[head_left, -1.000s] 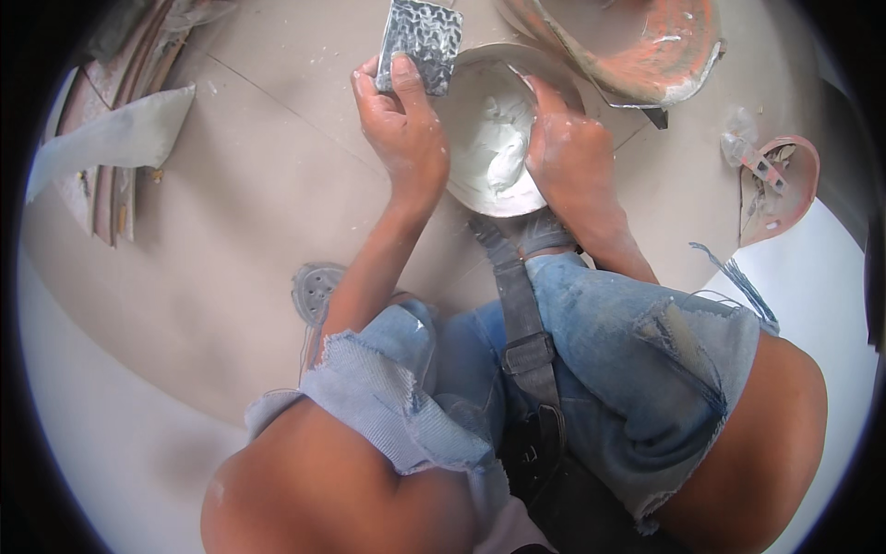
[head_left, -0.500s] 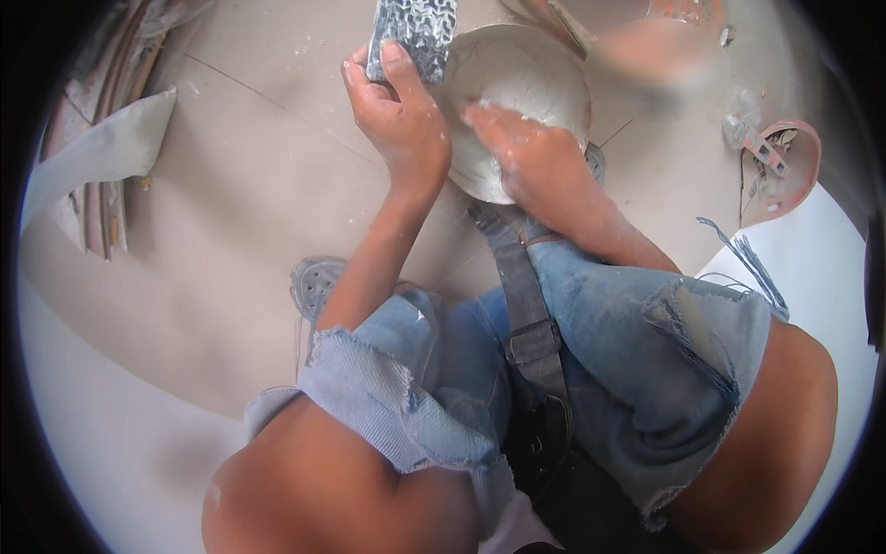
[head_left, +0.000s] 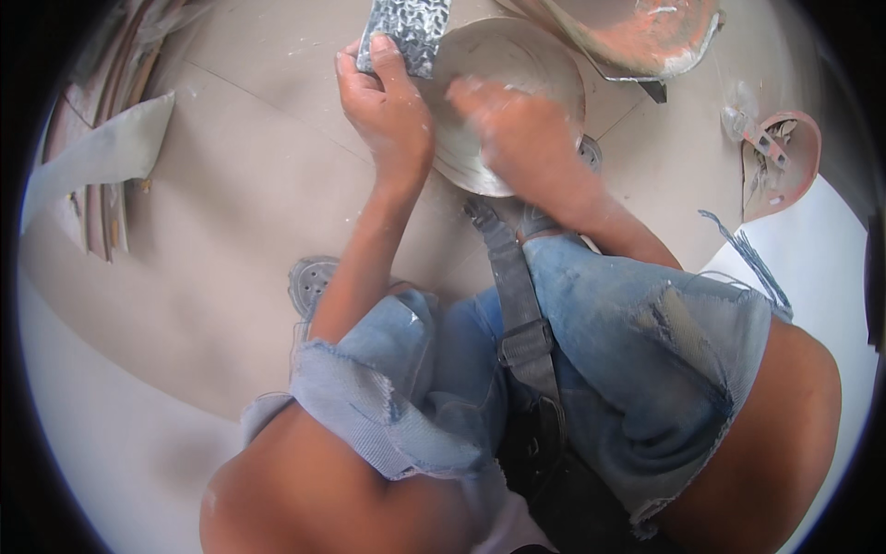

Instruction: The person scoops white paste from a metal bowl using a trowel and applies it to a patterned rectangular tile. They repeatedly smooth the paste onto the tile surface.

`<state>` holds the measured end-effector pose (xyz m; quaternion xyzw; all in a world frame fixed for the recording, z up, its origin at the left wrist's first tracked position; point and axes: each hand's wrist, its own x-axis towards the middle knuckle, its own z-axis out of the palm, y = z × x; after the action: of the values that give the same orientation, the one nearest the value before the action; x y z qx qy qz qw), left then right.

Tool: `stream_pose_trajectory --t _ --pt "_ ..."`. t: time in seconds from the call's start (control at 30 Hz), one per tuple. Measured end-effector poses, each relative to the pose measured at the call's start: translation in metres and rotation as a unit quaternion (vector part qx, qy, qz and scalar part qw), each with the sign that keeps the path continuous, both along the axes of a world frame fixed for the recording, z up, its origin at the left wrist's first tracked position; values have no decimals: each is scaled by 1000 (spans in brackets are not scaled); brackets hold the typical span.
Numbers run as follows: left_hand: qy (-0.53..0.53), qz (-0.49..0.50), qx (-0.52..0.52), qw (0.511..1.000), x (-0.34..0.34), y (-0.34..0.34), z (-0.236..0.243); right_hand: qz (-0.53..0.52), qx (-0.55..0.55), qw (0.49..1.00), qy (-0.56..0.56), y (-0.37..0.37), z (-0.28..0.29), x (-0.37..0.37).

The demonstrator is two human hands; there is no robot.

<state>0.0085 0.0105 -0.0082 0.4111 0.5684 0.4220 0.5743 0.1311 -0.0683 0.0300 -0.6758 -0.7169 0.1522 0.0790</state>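
Note:
My left hand [head_left: 388, 111] grips a flat rectangular piece with a grey-and-black embossed pattern [head_left: 406, 37], thumb across its lower edge. The piece runs out of view at the top. Beside it stands a round pale basin [head_left: 568, 97] coated inside with whitish paste [head_left: 461, 138]. Over the basin is my right hand [head_left: 526, 134], its fingers smeared by motion and pointing toward the patterned piece. Whether those fingers hold anything does not show.
An orange-stained curved container [head_left: 637, 42] lies beyond the basin. Farther right sits a reddish open container [head_left: 784, 171] with debris. Long strips and a pale scrap [head_left: 120, 138] lie at far left. A dark strap [head_left: 521, 295] hangs between my knees.
Both hands and the patterned piece have shifted slightly left in view. My right hand has lifted a little from the paste. A blurred skin-toned shape at upper right is gone, exposing the orange-stained container.

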Motion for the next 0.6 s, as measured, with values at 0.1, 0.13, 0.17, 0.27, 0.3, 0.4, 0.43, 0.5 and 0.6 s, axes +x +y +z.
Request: stream_pose_trajectory --t 0.1,0.13,0.17,0.27,0.3,0.4,0.43,0.5,0.6 --pt "-34 9 -18 999 1 3 0 66 51 997 -4 -14 2 -12" --pt "-49 6 -18 999 5 2 -2 73 23 997 20 -16 7 -5" --pt "-57 7 -20 998 4 2 -3 83 -7 995 52 -16 14 2" --pt "-72 13 -12 997 4 1 -3 39 -54 993 100 -12 33 20" --pt "-55 20 -16 998 -6 -1 -5 25 -64 989 129 -6 29 19" --pt "-74 4 -37 997 1 0 -2 -121 -172 976 -55 18 45 14" --pt "-80 -5 -37 996 9 1 3 -119 -155 978 -66 18 40 13" --pt "-44 16 -27 999 -7 1 -1 -76 -121 989 -45 16 4 -10" --pt "-64 10 -22 998 4 3 0 54 78 994 -63 -7 -2 -13"
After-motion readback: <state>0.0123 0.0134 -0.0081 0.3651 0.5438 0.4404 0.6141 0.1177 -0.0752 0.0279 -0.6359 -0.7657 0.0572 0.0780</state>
